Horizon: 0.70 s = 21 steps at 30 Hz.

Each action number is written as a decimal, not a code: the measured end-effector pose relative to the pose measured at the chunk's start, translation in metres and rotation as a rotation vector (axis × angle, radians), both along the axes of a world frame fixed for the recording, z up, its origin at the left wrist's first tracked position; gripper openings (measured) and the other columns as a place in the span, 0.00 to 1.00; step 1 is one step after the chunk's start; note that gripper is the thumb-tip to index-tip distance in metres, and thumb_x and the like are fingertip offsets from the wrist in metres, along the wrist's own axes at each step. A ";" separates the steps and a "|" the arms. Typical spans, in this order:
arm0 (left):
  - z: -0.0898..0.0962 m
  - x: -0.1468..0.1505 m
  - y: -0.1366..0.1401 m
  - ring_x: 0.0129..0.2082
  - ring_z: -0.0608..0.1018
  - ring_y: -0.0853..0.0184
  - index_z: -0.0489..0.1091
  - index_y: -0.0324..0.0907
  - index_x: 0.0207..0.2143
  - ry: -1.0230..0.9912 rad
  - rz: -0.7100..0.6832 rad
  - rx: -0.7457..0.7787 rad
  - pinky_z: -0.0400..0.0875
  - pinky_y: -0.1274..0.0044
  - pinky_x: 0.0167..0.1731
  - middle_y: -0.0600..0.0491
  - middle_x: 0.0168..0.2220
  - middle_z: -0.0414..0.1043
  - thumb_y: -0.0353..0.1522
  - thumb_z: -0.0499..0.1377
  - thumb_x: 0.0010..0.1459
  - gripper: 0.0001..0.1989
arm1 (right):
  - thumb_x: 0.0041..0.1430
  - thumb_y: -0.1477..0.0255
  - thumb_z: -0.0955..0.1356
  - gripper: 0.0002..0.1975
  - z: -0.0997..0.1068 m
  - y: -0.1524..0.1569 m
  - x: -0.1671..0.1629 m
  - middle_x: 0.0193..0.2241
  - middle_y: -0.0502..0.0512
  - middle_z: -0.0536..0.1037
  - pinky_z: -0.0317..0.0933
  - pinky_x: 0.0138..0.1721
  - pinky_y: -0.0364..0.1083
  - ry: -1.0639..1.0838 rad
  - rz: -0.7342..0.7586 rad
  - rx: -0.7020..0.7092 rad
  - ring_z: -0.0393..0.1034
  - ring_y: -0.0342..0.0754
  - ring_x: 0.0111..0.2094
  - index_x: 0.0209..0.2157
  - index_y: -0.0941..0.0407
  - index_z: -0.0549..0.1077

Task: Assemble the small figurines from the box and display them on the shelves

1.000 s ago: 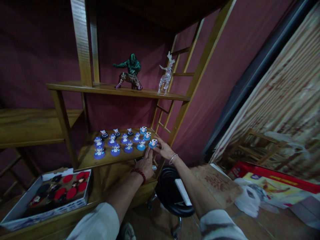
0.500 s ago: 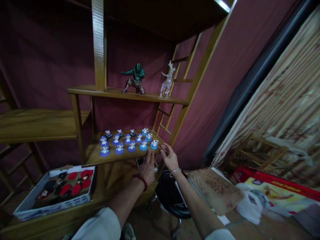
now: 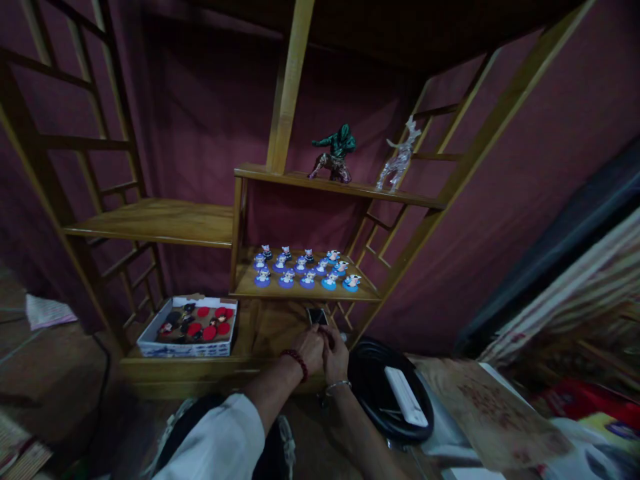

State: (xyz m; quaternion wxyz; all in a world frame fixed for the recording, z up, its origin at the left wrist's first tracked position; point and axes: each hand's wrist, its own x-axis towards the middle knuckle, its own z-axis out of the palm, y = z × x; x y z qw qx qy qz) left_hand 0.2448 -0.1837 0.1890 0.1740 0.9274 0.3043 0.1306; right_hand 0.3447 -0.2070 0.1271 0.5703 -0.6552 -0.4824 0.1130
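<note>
My left hand [image 3: 309, 350], with a red beaded bracelet on the wrist, presses against my right hand [image 3: 336, 359], which wears a silver bangle. Both have curled fingers; whatever they may hold is hidden. Just beyond the fingertips a dark rectangular object [image 3: 317, 316] with a pale edge lies on the lower shelf [image 3: 280, 327]. Above it, small cartoon figurines [image 3: 308, 279] on round purple, blue and black bases stand in rows on a wooden shelf [image 3: 240, 287]. Neither hand touches them.
An open box [image 3: 185, 348] of red and black figurines sits at left. A green-and-brown crouching figure [image 3: 337, 150] and a clear deer figurine [image 3: 399, 160] stand on the upper shelf. At right, a black round stool [image 3: 367, 393] carries a white object [image 3: 406, 397].
My hands have left the front right edge of the figurine shelf and come together lower down. The view has turned left, showing more of the shelving.
</note>
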 end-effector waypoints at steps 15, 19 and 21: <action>-0.042 -0.140 0.031 0.37 0.74 0.60 0.70 0.33 0.35 0.222 0.340 -0.081 0.69 0.74 0.36 0.41 0.36 0.72 0.24 0.49 0.48 0.13 | 0.48 0.77 0.58 0.15 -0.038 0.033 -0.142 0.32 0.57 0.76 0.63 0.38 0.46 -0.175 0.292 -0.297 0.70 0.48 0.34 0.36 0.55 0.70; -0.049 -0.170 0.045 0.39 0.74 0.61 0.69 0.32 0.37 0.233 0.421 -0.087 0.68 0.74 0.38 0.41 0.38 0.71 0.24 0.48 0.48 0.14 | 0.49 0.79 0.58 0.16 -0.033 0.048 -0.174 0.35 0.57 0.76 0.62 0.39 0.43 -0.190 0.370 -0.319 0.70 0.46 0.37 0.38 0.56 0.70; -0.053 -0.183 0.052 0.38 0.74 0.62 0.69 0.32 0.36 0.241 0.457 -0.101 0.68 0.74 0.37 0.41 0.38 0.71 0.24 0.48 0.49 0.14 | 0.50 0.79 0.58 0.16 -0.031 0.057 -0.187 0.36 0.55 0.76 0.62 0.39 0.42 -0.243 0.404 -0.372 0.70 0.46 0.37 0.38 0.55 0.70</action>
